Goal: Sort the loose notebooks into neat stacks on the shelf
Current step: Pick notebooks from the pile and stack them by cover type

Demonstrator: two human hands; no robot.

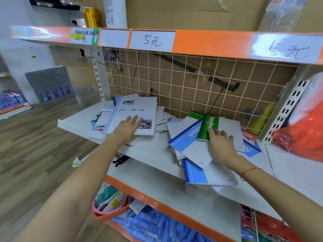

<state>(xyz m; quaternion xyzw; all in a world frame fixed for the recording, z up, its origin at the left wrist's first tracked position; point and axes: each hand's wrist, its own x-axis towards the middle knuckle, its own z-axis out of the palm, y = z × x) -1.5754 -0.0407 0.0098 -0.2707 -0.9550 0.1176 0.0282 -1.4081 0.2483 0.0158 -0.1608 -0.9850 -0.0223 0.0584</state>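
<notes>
Two bare forearms reaching over a white shelf [153, 165], right hand [221, 145] fingers flat on a green notebook [208, 127] (blue ones fanned beneath), left hand [128, 127] spread flat, pressing a white notebook [134, 112] atop a loose pile, wire grid [192, 81] behind.

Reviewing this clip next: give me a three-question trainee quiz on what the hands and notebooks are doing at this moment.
1. True or false: the left hand lies flat on the white Time Memory notebook.
2. Which notebook do the right hand fingertips touch? A) green NoteBook B) blue NoteBook C) a red one
3. Fill in: the price label on the orange shelf edge above reads ___ 元.

Key: 1 true; 2 A; 3 five (5).
</notes>
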